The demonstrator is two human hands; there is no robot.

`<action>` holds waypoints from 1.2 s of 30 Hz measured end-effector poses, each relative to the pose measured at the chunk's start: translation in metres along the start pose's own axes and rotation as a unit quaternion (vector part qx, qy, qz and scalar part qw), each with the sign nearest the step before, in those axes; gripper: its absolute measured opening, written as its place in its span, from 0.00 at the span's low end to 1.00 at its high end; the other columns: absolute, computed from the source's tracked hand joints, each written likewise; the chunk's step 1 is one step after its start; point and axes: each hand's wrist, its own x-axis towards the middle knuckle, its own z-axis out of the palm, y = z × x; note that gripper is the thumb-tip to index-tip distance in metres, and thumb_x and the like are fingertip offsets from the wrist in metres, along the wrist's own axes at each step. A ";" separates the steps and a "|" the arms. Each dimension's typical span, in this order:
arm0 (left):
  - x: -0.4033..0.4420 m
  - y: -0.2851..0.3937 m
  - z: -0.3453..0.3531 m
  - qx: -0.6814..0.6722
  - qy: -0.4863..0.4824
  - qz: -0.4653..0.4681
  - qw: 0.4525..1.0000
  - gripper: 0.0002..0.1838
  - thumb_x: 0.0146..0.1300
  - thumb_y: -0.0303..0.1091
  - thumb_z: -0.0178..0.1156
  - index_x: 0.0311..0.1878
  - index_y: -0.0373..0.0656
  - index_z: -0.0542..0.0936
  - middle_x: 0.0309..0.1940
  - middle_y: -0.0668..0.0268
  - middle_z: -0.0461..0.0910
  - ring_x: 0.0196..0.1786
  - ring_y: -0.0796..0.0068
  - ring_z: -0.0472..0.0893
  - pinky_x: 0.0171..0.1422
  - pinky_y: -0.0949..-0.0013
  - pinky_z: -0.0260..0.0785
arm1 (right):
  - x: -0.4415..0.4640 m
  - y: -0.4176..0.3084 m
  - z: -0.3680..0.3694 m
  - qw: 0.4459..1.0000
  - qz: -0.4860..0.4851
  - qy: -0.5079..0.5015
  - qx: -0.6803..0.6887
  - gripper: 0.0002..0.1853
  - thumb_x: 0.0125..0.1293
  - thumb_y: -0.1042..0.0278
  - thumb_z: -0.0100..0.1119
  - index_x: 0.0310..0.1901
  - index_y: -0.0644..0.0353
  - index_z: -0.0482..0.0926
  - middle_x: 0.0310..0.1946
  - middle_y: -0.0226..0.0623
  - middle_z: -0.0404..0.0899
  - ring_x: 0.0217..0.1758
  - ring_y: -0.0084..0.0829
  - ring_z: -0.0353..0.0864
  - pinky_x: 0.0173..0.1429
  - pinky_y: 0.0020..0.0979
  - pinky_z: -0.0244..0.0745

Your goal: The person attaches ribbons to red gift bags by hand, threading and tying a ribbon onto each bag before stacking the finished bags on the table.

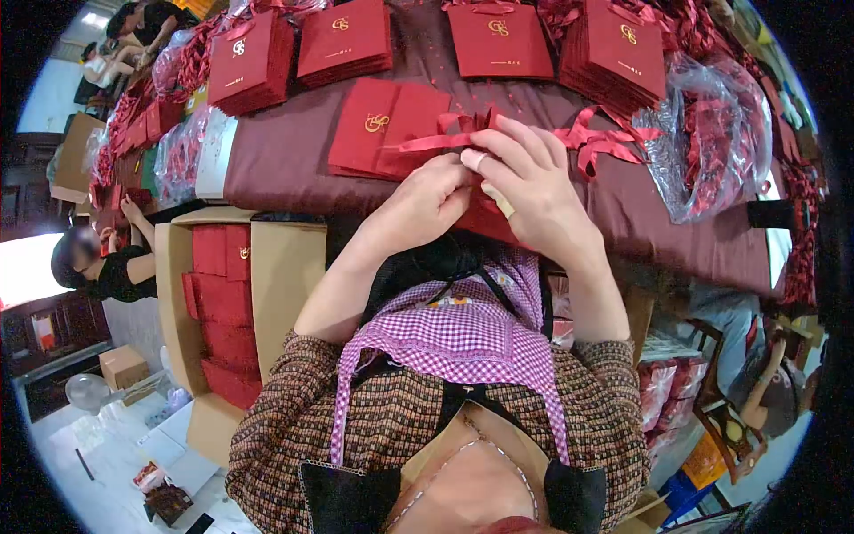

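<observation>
Both my hands are close together over the table's near edge. My left hand (425, 201) has its fingers closed, pinching beside a red ribbon (433, 142) whose end sticks out to the left. My right hand (536, 182) is also closed at the ribbon, with pale tape around a finger and the thumb. Below and partly behind the hands is a red paper bag (491, 222), mostly hidden. Flat red bags (360, 133) with a gold logo lie just left of my hands. Loose red ribbons (596, 142) lie to the right.
Stacks of red gift bags (253, 62) line the table's (285, 160) far side. Clear plastic wrap (712, 133) with red ribbons lies at right. An open carton (289, 294) of red bags stands at left. Other people (124, 267) sit or work nearby.
</observation>
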 end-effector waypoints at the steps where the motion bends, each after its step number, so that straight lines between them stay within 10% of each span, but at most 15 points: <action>1: -0.001 0.000 -0.003 0.006 -0.046 -0.025 0.999 0.07 0.55 0.22 0.52 0.38 0.32 0.74 0.35 0.52 0.74 0.40 0.54 0.77 0.47 0.60 0.70 | 0.000 0.006 0.000 0.999 -0.027 -0.033 -0.001 0.12 0.55 0.72 0.59 0.43 0.55 0.77 0.48 0.36 0.74 0.61 0.40 0.70 0.66 0.46 0.58; 20: -0.016 -0.011 -0.018 -0.189 -0.155 -0.143 0.959 0.05 0.61 0.24 0.52 0.35 0.35 0.76 0.29 0.68 0.76 0.36 0.78 0.75 0.45 0.74 0.68 | -0.002 0.022 -0.002 0.949 -0.094 -0.192 0.233 0.07 0.52 0.77 0.58 0.32 0.54 0.75 0.27 0.30 0.72 0.42 0.35 0.74 0.70 0.47 0.55; 27: -0.028 -0.037 -0.056 -0.420 0.085 -0.316 0.847 0.06 0.67 0.31 0.55 0.37 0.41 0.80 0.28 0.73 0.78 0.27 0.86 0.74 0.33 0.81 0.67 | -0.015 0.028 -0.016 0.948 -0.042 -0.201 0.243 0.04 0.56 0.72 0.61 0.30 0.55 0.75 0.29 0.29 0.74 0.45 0.33 0.77 0.72 0.48 0.53; 32: -0.023 -0.017 -0.042 -0.082 0.168 -0.262 0.947 0.12 0.70 0.34 0.52 0.47 0.38 0.79 0.34 0.70 0.80 0.31 0.84 0.75 0.35 0.80 0.67 | -0.015 0.040 -0.011 0.957 0.010 -0.169 0.235 0.03 0.60 0.71 0.60 0.33 0.57 0.76 0.31 0.28 0.75 0.45 0.33 0.76 0.72 0.47 0.52; 36: -0.037 0.004 -0.039 -0.098 0.093 -0.277 0.951 0.15 0.72 0.38 0.50 0.49 0.37 0.79 0.36 0.68 0.81 0.35 0.82 0.78 0.35 0.76 0.69 | -0.010 0.040 -0.012 0.971 0.018 -0.118 0.209 0.04 0.57 0.75 0.59 0.34 0.57 0.77 0.30 0.32 0.76 0.44 0.37 0.75 0.65 0.44 0.60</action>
